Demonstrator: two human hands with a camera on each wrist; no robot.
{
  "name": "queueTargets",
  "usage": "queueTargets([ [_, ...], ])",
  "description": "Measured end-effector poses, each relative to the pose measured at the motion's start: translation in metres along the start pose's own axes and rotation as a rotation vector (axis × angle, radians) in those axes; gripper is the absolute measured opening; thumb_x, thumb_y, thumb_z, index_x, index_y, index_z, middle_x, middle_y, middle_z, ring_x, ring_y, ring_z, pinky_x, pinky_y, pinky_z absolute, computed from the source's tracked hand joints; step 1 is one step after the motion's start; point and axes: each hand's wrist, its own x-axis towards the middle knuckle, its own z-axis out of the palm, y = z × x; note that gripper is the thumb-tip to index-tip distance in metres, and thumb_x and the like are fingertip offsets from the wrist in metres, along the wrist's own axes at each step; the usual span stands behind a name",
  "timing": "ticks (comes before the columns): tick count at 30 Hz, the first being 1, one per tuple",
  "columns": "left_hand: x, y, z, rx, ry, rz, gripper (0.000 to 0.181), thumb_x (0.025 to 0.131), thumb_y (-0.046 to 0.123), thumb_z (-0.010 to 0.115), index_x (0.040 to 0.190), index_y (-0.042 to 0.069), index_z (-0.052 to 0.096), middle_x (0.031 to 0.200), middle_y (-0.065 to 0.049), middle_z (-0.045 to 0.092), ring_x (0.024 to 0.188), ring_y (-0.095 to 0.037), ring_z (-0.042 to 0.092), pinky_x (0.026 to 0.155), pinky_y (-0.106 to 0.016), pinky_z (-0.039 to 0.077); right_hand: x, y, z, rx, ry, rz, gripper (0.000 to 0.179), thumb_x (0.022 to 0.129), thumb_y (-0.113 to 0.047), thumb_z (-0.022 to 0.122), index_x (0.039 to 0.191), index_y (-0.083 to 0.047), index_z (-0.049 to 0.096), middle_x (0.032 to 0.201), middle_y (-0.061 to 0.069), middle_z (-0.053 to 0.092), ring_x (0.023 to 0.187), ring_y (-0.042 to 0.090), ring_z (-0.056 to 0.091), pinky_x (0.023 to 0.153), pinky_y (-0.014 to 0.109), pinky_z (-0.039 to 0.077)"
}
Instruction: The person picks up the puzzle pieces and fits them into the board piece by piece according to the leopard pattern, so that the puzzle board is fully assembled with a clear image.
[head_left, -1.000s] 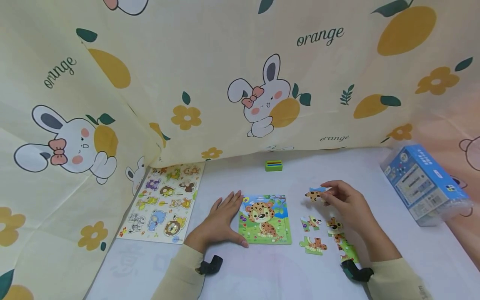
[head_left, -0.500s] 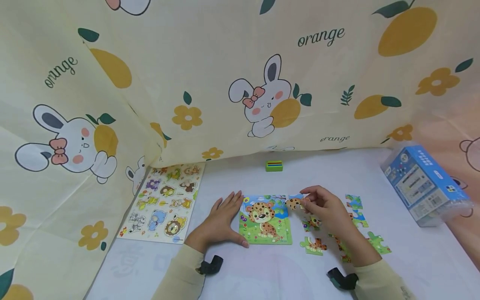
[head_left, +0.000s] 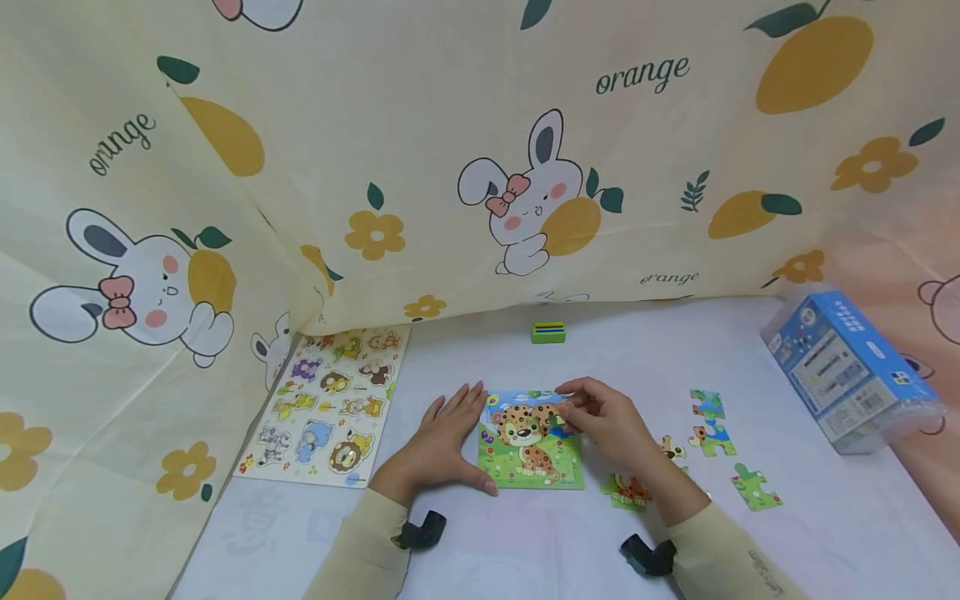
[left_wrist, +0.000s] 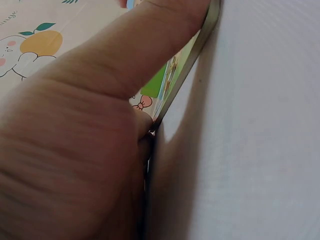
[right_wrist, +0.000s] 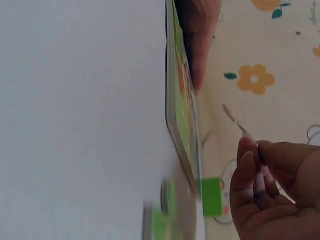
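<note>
A square leopard puzzle board point(head_left: 530, 473) lies flat on the white table. My left hand point(head_left: 431, 450) rests beside it, with fingers and thumb spread along its left edge. In the left wrist view the thumb point(left_wrist: 165, 30) lies against the board's side. My right hand point(head_left: 622, 433) hovers over the board's upper right part. Between thumb and fingertips it pinches a spotted jigsaw piece point(head_left: 547, 413), partly covered by the fingers. The right wrist view shows that jigsaw piece point(right_wrist: 244, 129) edge-on, raised above the board.
Several loose jigsaw pieces point(head_left: 757, 487) lie right of the board, some hidden under the right forearm. A small green block point(head_left: 548, 336) stands behind it. An animal picture sheet point(head_left: 315, 472) lies at left. A blue plastic-wrapped box point(head_left: 847, 367) stands at right, before a patterned cloth point(head_left: 420, 167).
My right hand has carried the pinched jigsaw piece leftward from above the loose pieces to over the board, uncovering pieces at right. My left hand has stayed in place.
</note>
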Motion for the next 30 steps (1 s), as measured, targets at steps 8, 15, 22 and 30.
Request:
queueTargets([
  [8, -0.001, 0.000, -0.001, -0.009, -0.001, -0.004, 0.154, 0.060, 0.082, 0.092, 0.175, 0.010, 0.019, 0.181, 0.002, 0.005, 0.165, -0.018, -0.002, 0.130, -0.050, -0.005, 0.013, -0.004, 0.026, 0.042, -0.012, 0.052, 0.026, 0.105, -0.002, 0.071, 0.132, 0.001, 0.070, 0.096, 0.010, 0.068, 0.083, 0.027, 0.075, 0.075, 0.034, 0.065],
  [15, 0.000, 0.000, 0.000, -0.011, 0.000, 0.003, 0.153, 0.061, 0.082, 0.091, 0.175, 0.010, 0.019, 0.181, 0.002, 0.006, 0.165, -0.019, -0.001, 0.130, -0.050, -0.005, 0.020, -0.003, 0.042, -0.021, 0.004, 0.110, 0.027, 0.106, -0.002, 0.070, 0.134, 0.000, 0.069, 0.094, 0.007, 0.066, 0.080, 0.020, 0.072, 0.070, 0.031, 0.061],
  [22, 0.000, -0.001, 0.000, -0.003, 0.003, 0.007, 0.153, 0.061, 0.081, 0.091, 0.175, 0.010, 0.019, 0.181, 0.002, 0.005, 0.165, -0.019, -0.001, 0.130, -0.050, -0.005, 0.023, -0.004, 0.044, -0.081, 0.021, 0.116, 0.030, 0.107, -0.006, 0.070, 0.137, 0.000, 0.068, 0.095, 0.006, 0.069, 0.080, 0.019, 0.071, 0.071, 0.033, 0.060],
  [30, 0.000, -0.001, 0.001, 0.006, 0.002, 0.004, 0.153, 0.061, 0.082, 0.091, 0.175, 0.009, 0.019, 0.181, 0.001, 0.005, 0.165, -0.019, -0.002, 0.130, -0.049, -0.004, 0.021, -0.008, 0.037, -0.270, -0.006, 0.057, 0.036, 0.107, -0.018, 0.073, 0.139, -0.004, 0.070, 0.111, 0.006, 0.068, 0.096, 0.022, 0.064, 0.086, 0.045, 0.057],
])
